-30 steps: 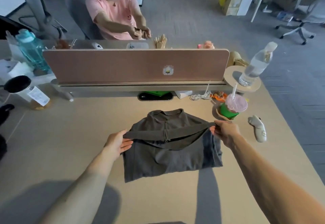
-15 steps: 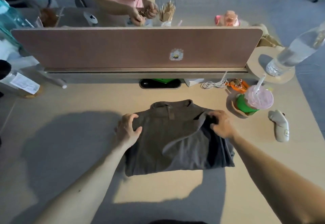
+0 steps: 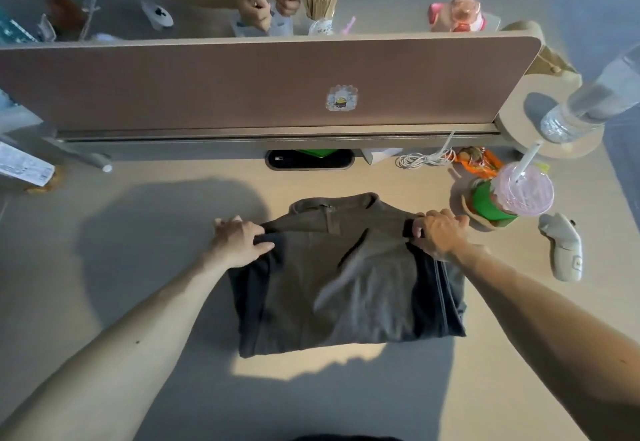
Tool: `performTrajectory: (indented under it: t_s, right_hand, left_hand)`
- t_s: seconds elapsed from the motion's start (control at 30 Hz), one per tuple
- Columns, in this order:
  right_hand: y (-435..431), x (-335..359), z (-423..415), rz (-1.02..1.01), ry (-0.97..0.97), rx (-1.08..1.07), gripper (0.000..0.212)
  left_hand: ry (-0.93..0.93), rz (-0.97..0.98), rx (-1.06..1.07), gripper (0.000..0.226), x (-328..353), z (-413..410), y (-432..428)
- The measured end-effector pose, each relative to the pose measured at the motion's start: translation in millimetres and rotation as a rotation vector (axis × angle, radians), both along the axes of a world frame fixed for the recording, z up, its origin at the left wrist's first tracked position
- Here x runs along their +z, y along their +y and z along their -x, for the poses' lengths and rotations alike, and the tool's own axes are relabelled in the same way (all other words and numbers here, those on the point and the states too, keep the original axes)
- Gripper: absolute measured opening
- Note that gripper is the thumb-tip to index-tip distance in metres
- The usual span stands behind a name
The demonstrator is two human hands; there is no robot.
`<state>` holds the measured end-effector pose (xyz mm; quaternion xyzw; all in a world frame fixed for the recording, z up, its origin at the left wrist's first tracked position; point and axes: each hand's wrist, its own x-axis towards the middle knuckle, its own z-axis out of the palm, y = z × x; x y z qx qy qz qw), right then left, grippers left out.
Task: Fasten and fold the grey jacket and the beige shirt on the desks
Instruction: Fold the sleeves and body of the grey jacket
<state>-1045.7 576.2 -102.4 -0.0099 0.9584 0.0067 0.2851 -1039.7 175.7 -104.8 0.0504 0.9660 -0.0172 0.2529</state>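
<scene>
The grey jacket (image 3: 346,278) lies folded into a rough rectangle on the light wooden desk (image 3: 138,267), collar at the far side and zip closed. My left hand (image 3: 239,241) grips the jacket's far left corner, thumb over the fabric. At the far right corner my right hand (image 3: 438,234) holds the folded edge with curled fingers. The beige shirt is not in view.
A brown divider panel (image 3: 242,87) bounds the desk's far side. At right stand a lidded drink cup with a straw (image 3: 512,194), a water bottle (image 3: 588,101), a white cable (image 3: 422,160) and a small white device (image 3: 564,250). A person's hands (image 3: 270,0) work behind the panel.
The sleeve that my hands held stretched across the jacket now lies folded flat on it. Both hands have shifted to the far corners, and the camera has moved closer and tilted down.
</scene>
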Motion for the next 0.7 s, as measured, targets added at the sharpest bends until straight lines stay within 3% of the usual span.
performTrajectory:
  t_s: [0.17, 0.3, 0.43, 0.47, 0.6, 0.7]
  right_hand:
    - [5, -8, -3, 0.015, 0.137, -0.133, 0.023]
    - [6, -9, -19, 0.176, 0.234, -0.377, 0.029]
    - [3, -7, -53, 0.349, 0.326, -0.589, 0.039]
    - [4, -7, -66, 0.392, 0.345, -0.636, 0.037]
    - [12, -13, -130, 0.398, 0.242, -0.733, 0.038]
    - [10, -22, -162, 0.425, 0.166, -0.728, 0.038]
  left_hand:
    - [0.122, -0.029, 0.288, 0.027, 3, -2, -28]
    - [0.241, -0.233, 0.448, 0.011, -6, -21, -17]
    - [0.452, -0.484, 0.614, 0.042, -10, -60, 7]
    - [0.431, -0.534, 0.681, 0.042, -13, -72, 10]
    - [0.058, -0.584, 0.892, 0.044, -26, -129, 15]
    - [0.083, -0.577, 0.884, 0.040, -29, -157, 16]
